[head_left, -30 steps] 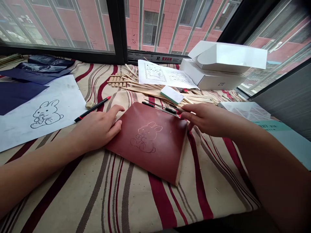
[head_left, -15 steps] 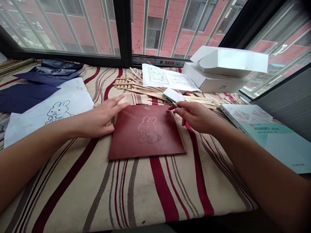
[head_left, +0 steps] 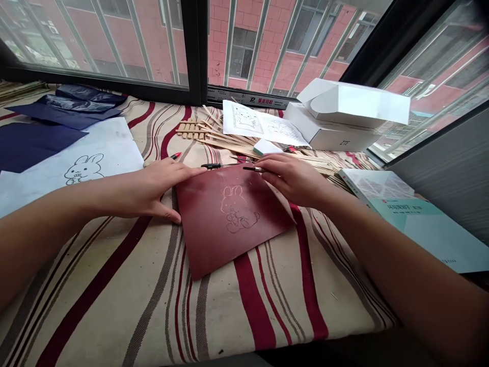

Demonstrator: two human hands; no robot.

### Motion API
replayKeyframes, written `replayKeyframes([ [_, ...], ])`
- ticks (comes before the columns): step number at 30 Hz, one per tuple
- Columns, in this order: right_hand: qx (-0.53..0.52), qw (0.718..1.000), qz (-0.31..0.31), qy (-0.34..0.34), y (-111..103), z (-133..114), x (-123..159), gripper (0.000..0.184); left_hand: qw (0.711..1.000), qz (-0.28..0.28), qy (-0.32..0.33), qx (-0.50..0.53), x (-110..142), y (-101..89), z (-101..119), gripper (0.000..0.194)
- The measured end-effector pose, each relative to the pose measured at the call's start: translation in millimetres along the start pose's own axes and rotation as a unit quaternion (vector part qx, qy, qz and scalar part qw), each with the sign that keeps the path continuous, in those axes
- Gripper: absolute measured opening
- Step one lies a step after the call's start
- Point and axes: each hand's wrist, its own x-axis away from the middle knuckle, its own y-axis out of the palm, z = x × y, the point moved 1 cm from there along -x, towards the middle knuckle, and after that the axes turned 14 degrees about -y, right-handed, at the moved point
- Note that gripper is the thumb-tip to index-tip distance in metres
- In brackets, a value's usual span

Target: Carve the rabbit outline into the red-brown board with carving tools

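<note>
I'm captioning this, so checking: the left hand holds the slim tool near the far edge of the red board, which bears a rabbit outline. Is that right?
Wrong hand: in the head view, the right hand holds the slim tool near the far edge of the red board, which bears a rabbit outline.

My left grip touches the maroon board. Near its far edge, my right grip pinches a pen-like tool.
</note>
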Motion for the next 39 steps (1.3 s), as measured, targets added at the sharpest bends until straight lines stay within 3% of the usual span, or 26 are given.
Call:
replayKeyframes([
  [2, 0.037, 0.998, -0.035, -0.032, -10, -4, -2, 0.051, 1.0, -0.02, 0.014, 0.007, -2, 2.9, -5, 0.089],
  [6, -0.033, 0.976, -0.198, -0.084, -26, -19, -12, 0.045, 0.998, -0.041, 0.016, 0.034, -6, 5.7, -15, 0.086],
  [10, 0.002, 0.961, -0.27, -0.058, -33, -29, -24, 0.035, 0.999, -0.028, 0.006, 0.045, -5, 7.4, -16, 0.079],
  [15, -0.02, 0.968, -0.21, -0.133, -39, -21, -25, 0.014, 0.999, -0.032, 0.01, 0.043, -2, 8.9, -10, 0.073],
  [19, -0.029, 0.971, -0.125, -0.204, -44, -14, -28, 0.021, 0.998, -0.044, 0.021, 0.046, -2, 7.4, -9, 0.072],
  [22, -0.106, 0.963, -0.109, -0.222, -49, -17, -39, 0.025, 0.997, -0.055, 0.03, 0.047, -4, 6.3, -10, 0.078],
  [24, -0.177, 0.954, -0.122, -0.211, -54, -18, -46, 0.025, 0.998, -0.046, 0.021, 0.035, -5, 6.2, -9, 0.074],
  [27, -0.275, 0.944, -0.118, -0.141, -60, -13, -50, 0.021, 0.999, -0.038, 0.017, 0.026, -6, 7.4, -6, 0.065],
  [30, -0.348, 0.933, -0.028, -0.084, -60, -3, -44, 0.024, 0.998, -0.038, 0.018, 0.039, -6, 10.2, -6, 0.062],
  [33, -0.452, 0.883, 0.105, -0.075, -49, 1, -38, 0.025, 0.998, -0.039, 0.023, 0.052, -7, 12.9, -10, 0.067],
  [36, -0.583, 0.779, 0.213, -0.09, -29, -8, -42, 0.032, 0.996, -0.05, 0.037, 0.06, -6, 14.1, -14, 0.068],
  [39, -0.684, 0.692, 0.229, -0.032, -4, -27, -56, 0.033, 0.995, -0.051, 0.047, 0.067, -5, 14.8, -16, 0.074],
])
